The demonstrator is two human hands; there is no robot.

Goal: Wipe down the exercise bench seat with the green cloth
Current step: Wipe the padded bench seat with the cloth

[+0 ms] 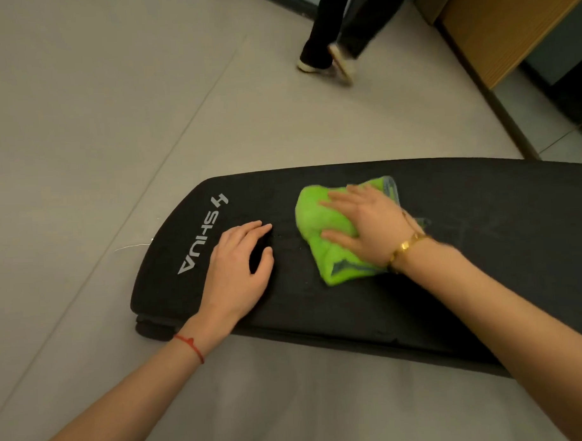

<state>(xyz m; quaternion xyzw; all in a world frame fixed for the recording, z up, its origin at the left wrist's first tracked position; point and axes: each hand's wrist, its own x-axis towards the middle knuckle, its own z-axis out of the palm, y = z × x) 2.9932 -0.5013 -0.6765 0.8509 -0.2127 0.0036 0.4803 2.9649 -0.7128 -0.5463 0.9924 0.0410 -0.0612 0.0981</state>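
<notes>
A long black padded bench seat (465, 247) with a white logo near its left end runs across the view. A crumpled bright green cloth (316, 216) lies on the seat near its middle. My right hand (365, 224) presses flat on top of the cloth, fingers spread and pointing left, a gold bracelet on the wrist. My left hand (242, 268) rests palm-down on the bare seat just left of the cloth, fingers slightly curled, holding nothing. A red string circles that wrist.
Grey tiled floor (98, 128) surrounds the bench. Another person's legs and light shoes (330, 57) are walking at the top centre. A wooden cabinet (507, 31) stands at the top right beside a dark base rail.
</notes>
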